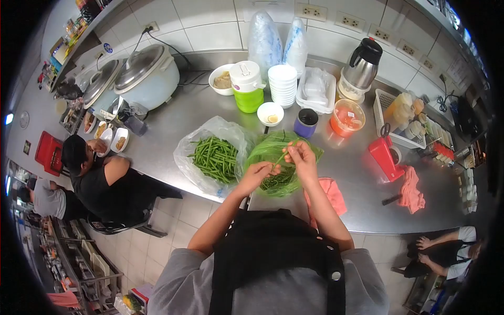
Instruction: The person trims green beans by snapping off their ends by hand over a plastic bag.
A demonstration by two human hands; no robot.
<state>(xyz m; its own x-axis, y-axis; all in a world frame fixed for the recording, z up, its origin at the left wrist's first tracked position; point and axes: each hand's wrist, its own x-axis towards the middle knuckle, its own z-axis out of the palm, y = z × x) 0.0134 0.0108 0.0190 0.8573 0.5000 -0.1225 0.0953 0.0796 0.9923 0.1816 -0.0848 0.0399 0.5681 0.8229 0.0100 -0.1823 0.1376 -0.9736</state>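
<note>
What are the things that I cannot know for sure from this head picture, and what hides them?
Head view:
- Green bag: the hands and crumpled film hide much of its inside.
- Thin green piece between left hand and right hand: too small to tell whether whole or broken.
- Large cooker: the lid hides its contents.
- Purple tumbler: the black lid hides its inside.
- Pink cloth: partly hidden by the right forearm.
</note>
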